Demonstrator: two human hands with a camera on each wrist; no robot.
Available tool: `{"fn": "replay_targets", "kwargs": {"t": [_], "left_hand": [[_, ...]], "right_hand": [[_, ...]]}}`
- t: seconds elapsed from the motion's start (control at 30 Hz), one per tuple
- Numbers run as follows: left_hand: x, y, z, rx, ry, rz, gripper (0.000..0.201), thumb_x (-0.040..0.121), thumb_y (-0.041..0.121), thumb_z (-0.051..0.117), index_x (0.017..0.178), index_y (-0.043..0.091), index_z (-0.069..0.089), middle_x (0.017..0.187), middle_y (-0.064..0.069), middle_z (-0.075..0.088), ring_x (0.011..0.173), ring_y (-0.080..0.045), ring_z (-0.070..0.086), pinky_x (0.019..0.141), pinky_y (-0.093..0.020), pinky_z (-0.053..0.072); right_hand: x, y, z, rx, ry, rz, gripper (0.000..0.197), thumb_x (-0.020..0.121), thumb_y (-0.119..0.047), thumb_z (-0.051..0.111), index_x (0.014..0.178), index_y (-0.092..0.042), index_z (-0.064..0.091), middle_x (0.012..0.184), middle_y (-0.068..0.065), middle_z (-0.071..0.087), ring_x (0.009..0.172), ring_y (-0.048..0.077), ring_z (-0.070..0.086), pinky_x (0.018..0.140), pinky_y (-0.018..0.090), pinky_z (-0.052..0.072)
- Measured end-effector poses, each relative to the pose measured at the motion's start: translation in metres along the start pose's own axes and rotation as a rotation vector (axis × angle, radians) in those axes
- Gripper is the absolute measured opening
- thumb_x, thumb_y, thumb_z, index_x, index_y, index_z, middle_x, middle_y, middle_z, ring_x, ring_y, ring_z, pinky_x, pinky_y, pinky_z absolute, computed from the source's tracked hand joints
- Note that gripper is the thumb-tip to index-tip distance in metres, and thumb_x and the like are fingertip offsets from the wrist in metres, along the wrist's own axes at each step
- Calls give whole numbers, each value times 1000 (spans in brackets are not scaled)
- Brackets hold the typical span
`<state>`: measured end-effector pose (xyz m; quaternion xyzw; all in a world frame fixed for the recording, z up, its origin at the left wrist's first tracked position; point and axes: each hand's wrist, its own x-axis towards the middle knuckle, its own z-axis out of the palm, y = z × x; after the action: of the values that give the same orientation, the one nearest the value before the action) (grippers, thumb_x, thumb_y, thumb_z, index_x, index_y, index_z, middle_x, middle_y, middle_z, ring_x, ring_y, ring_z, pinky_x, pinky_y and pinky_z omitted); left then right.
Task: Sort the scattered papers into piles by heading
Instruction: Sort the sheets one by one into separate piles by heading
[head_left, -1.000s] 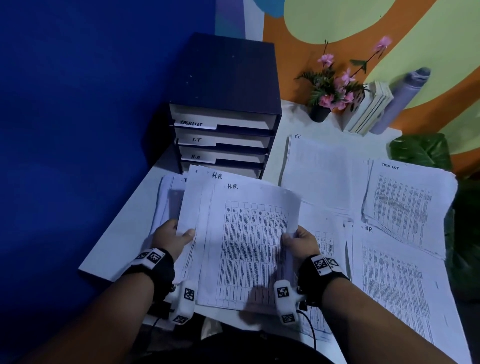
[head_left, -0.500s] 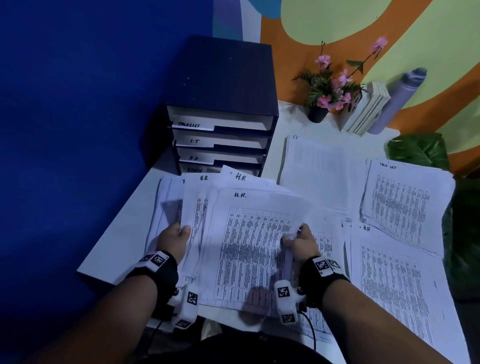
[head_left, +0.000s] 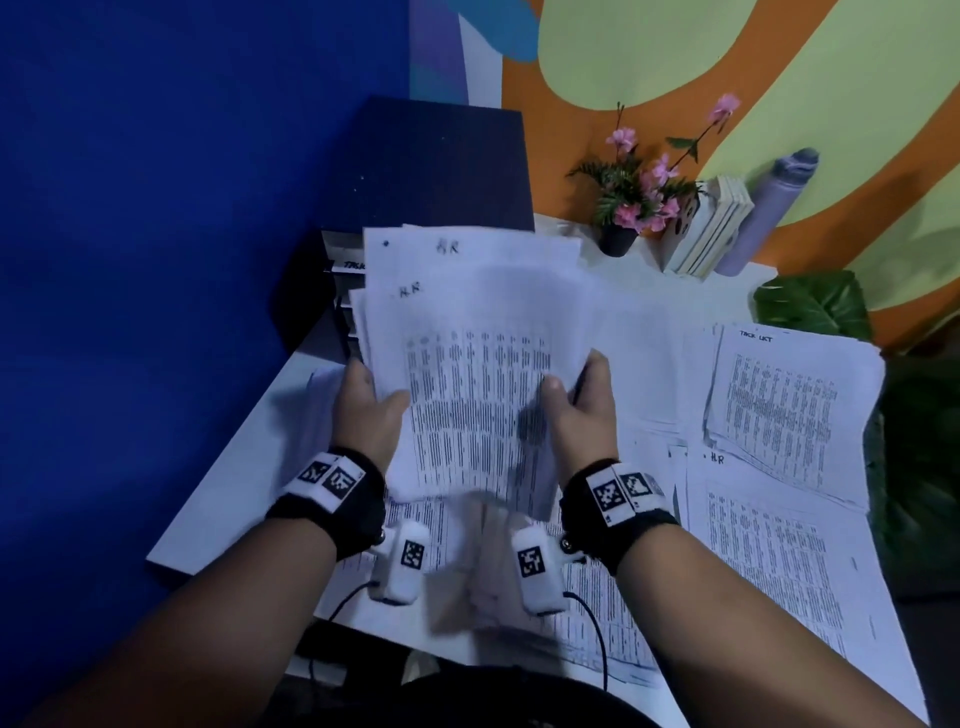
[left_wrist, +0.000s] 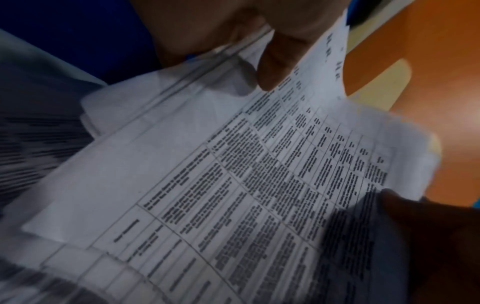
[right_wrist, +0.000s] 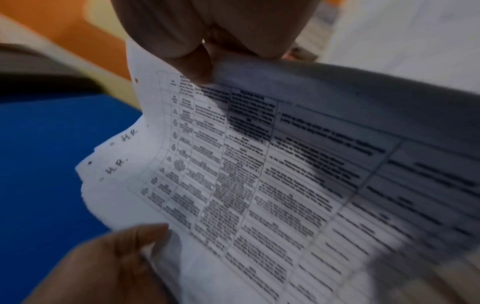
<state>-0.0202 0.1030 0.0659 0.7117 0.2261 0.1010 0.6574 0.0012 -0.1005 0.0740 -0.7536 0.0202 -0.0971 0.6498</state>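
Both hands hold a stack of H.R. papers (head_left: 478, 332) upright above the table, its sheets fanned so two "H.R." headings show at the top left. My left hand (head_left: 366, 402) grips the stack's left edge, thumb on the front. My right hand (head_left: 576, 400) grips the right edge the same way. The left wrist view shows the thumb pressed on the H.R. papers (left_wrist: 233, 174), and the right wrist view shows a thumb pinching the H.R. papers (right_wrist: 233, 174). On the table lie a Task List pile (head_left: 779, 410) at the right and another H.R. pile (head_left: 769, 561) in front of it.
A dark drawer unit (head_left: 431, 176) with labelled trays stands at the back left, half hidden by the raised stack. A flower pot (head_left: 618, 239), books (head_left: 706, 234) and a grey bottle (head_left: 763, 213) line the back wall. More sheets (head_left: 644, 353) cover the white table (head_left: 228, 499).
The H.R. stack has gone from lying on the table to being lifted upright in both hands, now covering the drawer unit's front. The view has tilted and come closer.
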Motion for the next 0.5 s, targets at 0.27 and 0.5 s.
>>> {"fn": "replay_targets", "kwargs": {"t": [0.27, 0.5], "left_hand": [[-18, -13, 4, -175, 49, -27, 37, 76, -11, 54, 99, 17, 60, 82, 10, 67, 77, -15, 63, 65, -23, 48], [-14, -29, 24, 61, -3, 9, 24, 95, 27, 50, 119, 32, 54, 108, 8, 62, 107, -20, 58, 99, -38, 44]], "right_hand": [[-33, 13, -5, -159, -192, -51, 36, 92, -23, 52, 117, -36, 30, 95, -8, 55, 83, 15, 60, 71, 44, 56], [-21, 11, -24, -267, -120, 35, 27, 95, -2, 47, 107, -20, 31, 79, -4, 47, 68, 12, 51, 67, 38, 52]]}}
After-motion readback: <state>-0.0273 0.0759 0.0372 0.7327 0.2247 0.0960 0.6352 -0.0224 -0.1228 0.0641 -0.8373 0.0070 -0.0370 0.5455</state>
